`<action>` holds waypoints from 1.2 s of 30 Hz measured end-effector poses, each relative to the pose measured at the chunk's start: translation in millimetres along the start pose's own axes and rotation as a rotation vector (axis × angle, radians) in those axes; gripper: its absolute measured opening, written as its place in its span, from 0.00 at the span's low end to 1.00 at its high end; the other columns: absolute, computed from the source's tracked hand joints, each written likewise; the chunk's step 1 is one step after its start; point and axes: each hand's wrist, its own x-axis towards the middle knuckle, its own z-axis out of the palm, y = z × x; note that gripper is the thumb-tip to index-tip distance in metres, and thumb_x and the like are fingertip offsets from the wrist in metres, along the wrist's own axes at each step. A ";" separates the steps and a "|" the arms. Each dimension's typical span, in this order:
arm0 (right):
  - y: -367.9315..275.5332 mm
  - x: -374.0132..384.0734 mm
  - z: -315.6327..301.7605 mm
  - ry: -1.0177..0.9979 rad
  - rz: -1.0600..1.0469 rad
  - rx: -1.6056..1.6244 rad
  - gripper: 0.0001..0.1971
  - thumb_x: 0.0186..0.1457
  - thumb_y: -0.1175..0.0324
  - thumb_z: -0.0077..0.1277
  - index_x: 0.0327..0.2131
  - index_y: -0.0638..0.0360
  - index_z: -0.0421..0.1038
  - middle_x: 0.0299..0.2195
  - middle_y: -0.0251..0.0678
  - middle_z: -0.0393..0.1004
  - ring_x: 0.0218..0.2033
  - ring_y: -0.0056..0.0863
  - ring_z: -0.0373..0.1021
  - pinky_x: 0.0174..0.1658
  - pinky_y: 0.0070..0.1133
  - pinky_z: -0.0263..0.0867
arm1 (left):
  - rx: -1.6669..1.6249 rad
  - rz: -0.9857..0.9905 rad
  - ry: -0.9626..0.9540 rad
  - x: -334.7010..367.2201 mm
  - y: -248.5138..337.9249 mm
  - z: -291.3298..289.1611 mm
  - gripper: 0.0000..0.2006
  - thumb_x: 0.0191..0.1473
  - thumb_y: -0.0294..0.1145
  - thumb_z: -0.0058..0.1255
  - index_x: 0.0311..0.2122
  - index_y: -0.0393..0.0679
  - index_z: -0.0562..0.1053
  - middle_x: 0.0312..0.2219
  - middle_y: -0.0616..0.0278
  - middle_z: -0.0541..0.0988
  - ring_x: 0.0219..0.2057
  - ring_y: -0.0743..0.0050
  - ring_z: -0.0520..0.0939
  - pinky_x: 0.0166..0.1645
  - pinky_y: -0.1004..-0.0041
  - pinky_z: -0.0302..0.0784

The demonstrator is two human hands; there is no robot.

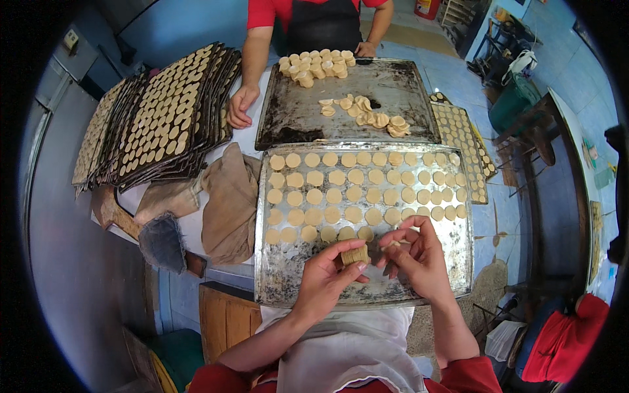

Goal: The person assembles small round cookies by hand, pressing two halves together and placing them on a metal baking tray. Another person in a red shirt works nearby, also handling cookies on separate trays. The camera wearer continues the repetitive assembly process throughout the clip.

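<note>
My left hand (331,272) is closed around a short stack of thin, pale dough rounds (354,255), held above the near part of a metal baking tray (288,278). Just to its right, my right hand (419,259) has its fingers curled, and a pale edge like that of a single dough round (394,243) shows at the fingertips. Flat rounds (332,196) lie in rows over the far and middle parts of this tray. The nearest row ends beside my hands, and part of it is hidden behind them.
A second, darker tray (314,124) adjoins the far edge, bearing stacked rounds (314,67) and a loose pile (373,118). Across the table, a co-worker's hand (243,105) rests near it. Filled trays (164,111) lean at left beside brown cloths (230,203); another filled tray (462,144) is at right.
</note>
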 end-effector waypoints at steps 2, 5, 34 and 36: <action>7.0 -3.3 -0.7 -0.039 0.000 -0.204 0.05 0.69 0.73 0.58 0.43 0.64 0.74 0.40 0.34 0.78 0.29 0.19 0.72 0.28 0.22 0.68 | -0.021 -0.019 -0.005 2.5 -0.6 1.2 0.20 0.68 0.18 0.56 0.63 0.35 0.72 0.50 0.58 0.81 0.50 0.67 0.85 0.48 0.68 0.90; 3.6 -7.6 3.0 -0.128 -0.075 -0.659 0.07 0.70 0.68 0.59 0.43 0.62 0.77 0.29 0.30 0.75 0.26 0.15 0.66 0.29 0.19 0.62 | -0.046 -0.003 -0.028 3.0 -5.4 -0.8 0.18 0.68 0.17 0.55 0.61 0.35 0.72 0.48 0.59 0.81 0.49 0.69 0.85 0.48 0.68 0.91; -13.5 -20.9 -24.8 -0.069 -0.126 -0.688 0.07 0.67 0.69 0.61 0.40 0.63 0.77 0.33 0.36 0.78 0.32 0.29 0.75 0.38 0.25 0.70 | 0.007 -0.059 -0.109 13.4 -11.0 24.2 0.20 0.68 0.18 0.56 0.63 0.32 0.72 0.52 0.54 0.81 0.51 0.66 0.86 0.47 0.68 0.90; -7.0 -18.0 -31.4 -0.105 -0.265 -0.716 0.06 0.67 0.71 0.59 0.40 0.64 0.77 0.34 0.37 0.77 0.33 0.28 0.75 0.38 0.25 0.70 | 0.002 -0.065 -0.114 14.8 -11.5 27.5 0.20 0.67 0.18 0.56 0.63 0.32 0.73 0.52 0.54 0.81 0.50 0.66 0.86 0.46 0.68 0.90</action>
